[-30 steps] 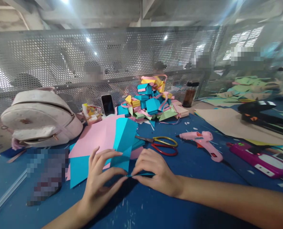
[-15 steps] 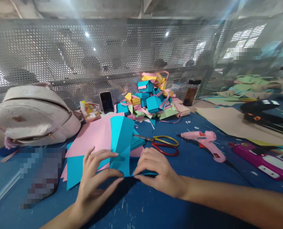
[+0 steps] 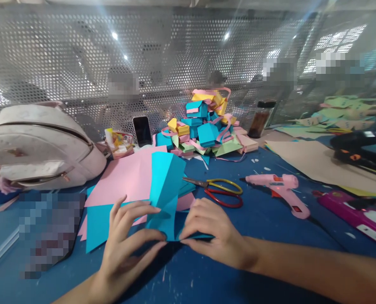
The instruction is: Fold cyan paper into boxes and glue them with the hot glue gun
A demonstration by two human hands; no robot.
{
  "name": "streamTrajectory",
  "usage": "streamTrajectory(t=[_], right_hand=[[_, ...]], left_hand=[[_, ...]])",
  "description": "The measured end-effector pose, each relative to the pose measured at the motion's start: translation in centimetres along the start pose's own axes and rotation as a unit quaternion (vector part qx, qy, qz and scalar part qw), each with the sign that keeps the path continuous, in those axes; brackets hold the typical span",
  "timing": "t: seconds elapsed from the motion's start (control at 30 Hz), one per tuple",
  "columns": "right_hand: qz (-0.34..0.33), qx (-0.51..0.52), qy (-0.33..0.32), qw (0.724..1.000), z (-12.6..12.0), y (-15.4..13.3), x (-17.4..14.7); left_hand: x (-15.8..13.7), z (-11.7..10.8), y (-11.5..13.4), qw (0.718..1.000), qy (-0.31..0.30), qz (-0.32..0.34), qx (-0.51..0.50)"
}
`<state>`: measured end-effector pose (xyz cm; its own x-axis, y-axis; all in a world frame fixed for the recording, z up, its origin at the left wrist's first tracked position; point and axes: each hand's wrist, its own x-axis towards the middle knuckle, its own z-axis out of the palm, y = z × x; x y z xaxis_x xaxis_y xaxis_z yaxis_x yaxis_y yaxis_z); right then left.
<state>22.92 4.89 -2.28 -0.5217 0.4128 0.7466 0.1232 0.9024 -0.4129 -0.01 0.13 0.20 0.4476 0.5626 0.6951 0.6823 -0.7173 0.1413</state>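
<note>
Toward near edge of blue desk (image 3: pixel 181 274): left hand (image 3: pixel 126 242) pinching bottom of folded blue paper (image 3: pixel 164 185), thumb against forefinger; right hand (image 3: pixel 210 232) pinching it too, just beside. Behind, to left, pink sheet (image 3: pixel 121 177). Rightward, scissors (image 3: pixel 205 184), then pink glue gun (image 3: pixel 281 183). Toward far edge, upright phone (image 3: pixel 142 131), heaped paper boxes (image 3: pixel 207 134); perforated panel (image 3: pixel 181 50) beyond.

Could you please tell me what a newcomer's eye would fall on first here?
Probably the heap of folded paper pieces: its blue, yellow, pink and green stand out at the back of the table, in front of the grey perforated panel. Next come the left hand and the right hand, at front centre, pinching the lower edge of a creased blue sheet. The pink glue gun lies right of the scissors.
</note>
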Motion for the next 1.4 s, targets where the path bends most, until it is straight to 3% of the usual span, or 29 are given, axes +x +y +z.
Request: streamTrajectory(t=[0.87,1.2,1.4], right_hand=[[-0.024,-0.021,0.005,0.999,0.1,-1.0,0.1],[0.039,-0.003,0.034,0.999,-0.7,-0.2,0.3],[0.078,0.022,0.053,0.995,-0.8,0.5,0.3]], left_hand=[[0.2,0.0,2.3,1.0,-0.004,0.015,0.003],[0.1,-0.5,1.4,1.0,0.011,-0.005,0.012],[-0.2,-0.7,1.4,0.997,0.036,0.055,0.035]])
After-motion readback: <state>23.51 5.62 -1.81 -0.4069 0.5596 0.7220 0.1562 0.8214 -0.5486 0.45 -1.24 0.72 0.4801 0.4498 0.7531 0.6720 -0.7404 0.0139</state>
